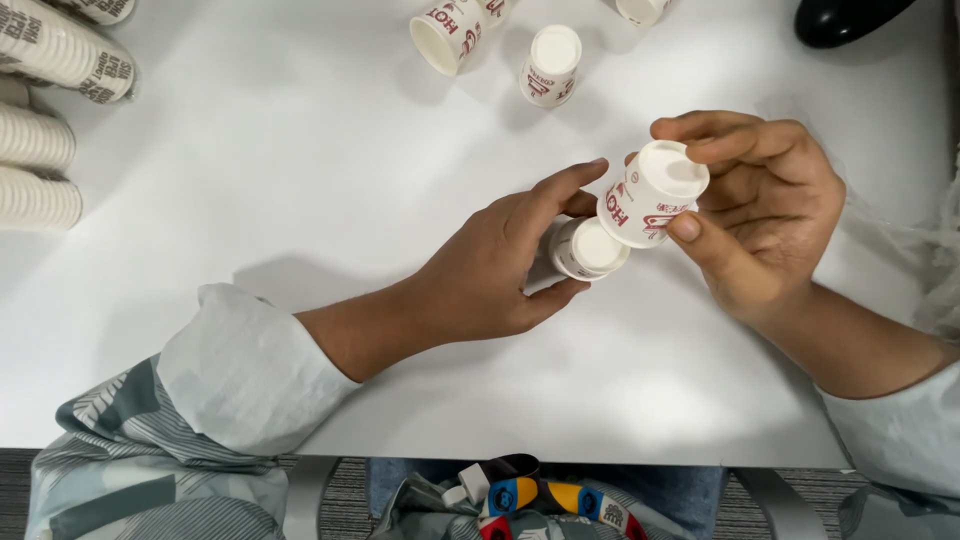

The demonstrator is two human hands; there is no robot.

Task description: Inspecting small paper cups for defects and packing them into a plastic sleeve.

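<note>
As held: cups [652, 193] between hands [500, 265].

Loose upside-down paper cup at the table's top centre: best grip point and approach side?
Pinch the upside-down cup across its side wall from above. It stands base-up and tapers toward that base, so grip low near the wider rim; the tipped cup crowds its left.
</note>
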